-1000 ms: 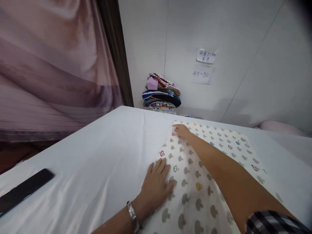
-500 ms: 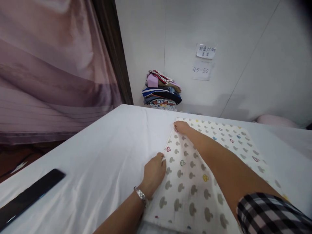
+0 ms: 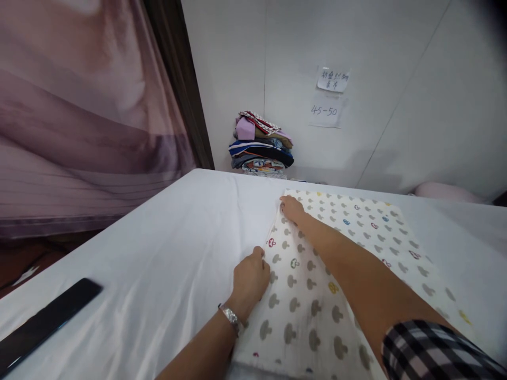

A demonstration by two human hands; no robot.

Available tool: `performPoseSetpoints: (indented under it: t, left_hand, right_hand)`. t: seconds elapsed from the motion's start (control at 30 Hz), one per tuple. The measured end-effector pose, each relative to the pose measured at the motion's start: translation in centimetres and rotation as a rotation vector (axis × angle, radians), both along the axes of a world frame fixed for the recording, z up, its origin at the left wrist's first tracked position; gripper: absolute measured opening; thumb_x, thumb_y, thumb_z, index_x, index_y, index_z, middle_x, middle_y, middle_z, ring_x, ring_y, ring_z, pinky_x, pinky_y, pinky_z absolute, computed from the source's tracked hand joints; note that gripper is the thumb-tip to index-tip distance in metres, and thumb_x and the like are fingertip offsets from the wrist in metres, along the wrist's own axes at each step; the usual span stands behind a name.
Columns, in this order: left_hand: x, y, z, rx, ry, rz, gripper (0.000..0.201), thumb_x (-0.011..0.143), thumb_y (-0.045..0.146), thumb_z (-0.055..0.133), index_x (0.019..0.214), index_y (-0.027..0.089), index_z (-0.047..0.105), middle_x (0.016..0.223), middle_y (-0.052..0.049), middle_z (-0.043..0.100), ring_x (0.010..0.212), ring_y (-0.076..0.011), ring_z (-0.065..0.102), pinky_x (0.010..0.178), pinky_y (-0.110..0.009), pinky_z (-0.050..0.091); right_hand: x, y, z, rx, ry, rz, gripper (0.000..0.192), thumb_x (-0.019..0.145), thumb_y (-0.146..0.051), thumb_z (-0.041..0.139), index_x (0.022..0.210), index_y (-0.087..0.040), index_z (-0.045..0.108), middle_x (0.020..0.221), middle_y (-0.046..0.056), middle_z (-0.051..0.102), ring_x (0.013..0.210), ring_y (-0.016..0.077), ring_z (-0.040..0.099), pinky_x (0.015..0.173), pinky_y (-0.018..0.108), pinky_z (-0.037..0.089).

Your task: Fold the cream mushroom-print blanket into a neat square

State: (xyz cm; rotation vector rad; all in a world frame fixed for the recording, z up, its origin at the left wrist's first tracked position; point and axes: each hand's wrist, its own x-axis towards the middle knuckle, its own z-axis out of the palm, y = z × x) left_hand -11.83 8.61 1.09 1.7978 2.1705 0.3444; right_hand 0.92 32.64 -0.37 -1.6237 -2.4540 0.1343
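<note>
A white cloth with a mushroom print (image 3: 293, 287) lies partly folded on the white-covered table (image 3: 178, 253). My left hand (image 3: 251, 274), with a silver bracelet at its wrist, is closed on the left edge of the cloth, about halfway along. Farther away, my right hand (image 3: 292, 208) is at the cloth's far left corner, its fingers bent over the edge. Between the hands the edge runs nearly straight. My right forearm, in a checked sleeve, crosses above the cloth and hides part of its middle. On the right, the layer lies flat.
A long black object (image 3: 47, 324) lies at the table's left front. Beyond the far edge stands a stack of folded fabrics (image 3: 261, 148) against the wall. Two paper notes (image 3: 327, 108) hang there. A pink curtain (image 3: 87, 116) hangs at left; a pinkish bundle (image 3: 443, 191) shows far right.
My right hand has lowered slightly onto the far corner, and the raised part of the cloth by it lies a little flatter. My left hand has stayed put on the edge.
</note>
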Motion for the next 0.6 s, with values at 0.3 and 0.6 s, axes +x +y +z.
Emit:
performPoseSetpoints:
  t: [0.3, 0.6]
  left_hand:
    - [-0.2, 0.1, -0.1, 0.029, -0.011, -0.022, 0.027, 0.086, 0.018, 0.037, 0.111, 0.017, 0.049, 0.081, -0.007, 0.067, 0.076, -0.0203, 0.063, 0.065, -0.029, 0.039]
    - [-0.2, -0.2, -0.1, 0.094, -0.025, -0.046, 0.028, 0.086, 0.018, 0.036, 0.111, 0.016, 0.048, 0.085, -0.010, 0.067, 0.079, -0.0218, 0.063, 0.064, -0.030, 0.039]
  right_hand:
    - [0.9, -10.1, -0.9, -0.018, 0.057, 0.088, 0.031, 0.089, -0.024, 0.041, 0.117, -0.020, 0.054, 0.127, 0.008, 0.054, 0.118, 0.0208, 0.046, 0.099, 0.033, 0.034]
    - [1.1, -12.1, 0.5, -0.057, 0.015, 0.097, 0.042, 0.091, -0.016, 0.031, 0.125, -0.023, 0.056, 0.122, 0.004, 0.060, 0.111, 0.0177, 0.053, 0.095, 0.028, 0.038]
